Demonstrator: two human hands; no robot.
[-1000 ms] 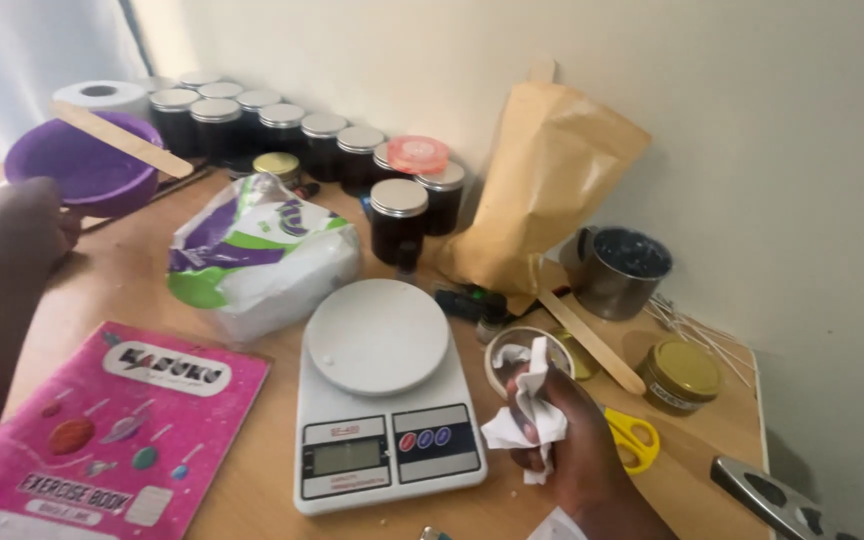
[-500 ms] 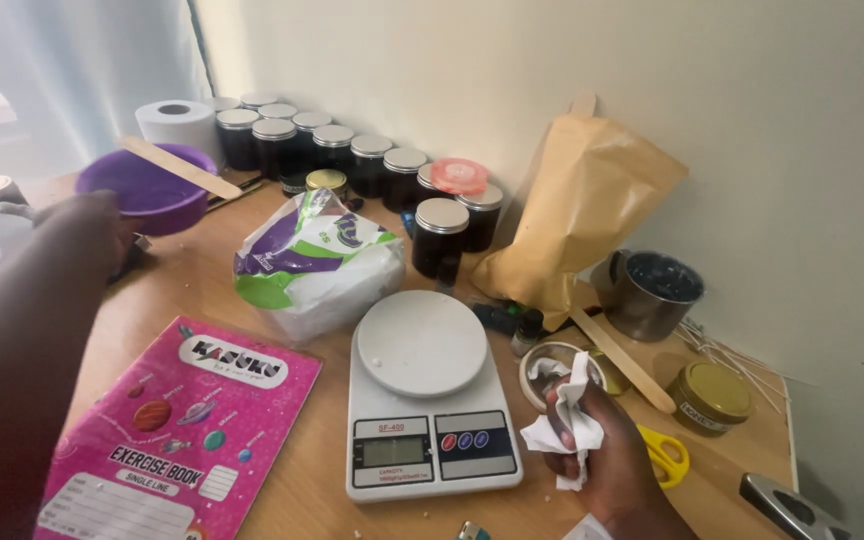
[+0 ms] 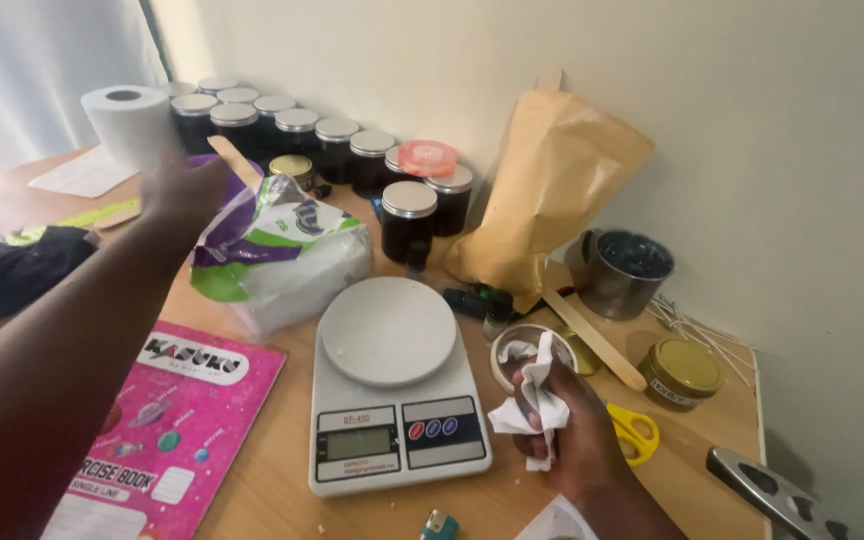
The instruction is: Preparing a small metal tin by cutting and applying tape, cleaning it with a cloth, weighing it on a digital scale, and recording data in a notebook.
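Meanwhile, two hands work over a crowded counter (image 3: 252,480).
Right hand (image 3: 572,425) is clenched on a crumpled white tissue (image 3: 537,405), pressed at the rim of a small glass jar (image 3: 527,350) just right of the kitchen scale (image 3: 392,385); left hand (image 3: 187,190) (blurred, grip unclear) is raised near the toilet roll (image 3: 130,122), above the plastic bag (image 3: 282,255).

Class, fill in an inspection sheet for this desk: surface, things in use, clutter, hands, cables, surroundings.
Surface: wooden table, crowded.
Things in use: crumpled white tissue; small glass jar beside it; toilet roll.
Clutter: kitchen scale, pink exercise book, plastic bag, row of dark jars, brown paper bag, metal cup, yellow scissors.
Hands: right hand has a grip on the tissue; left hand empty, nearest the toilet roll.
Cables: nothing seen.
Surroundings: cream wall.
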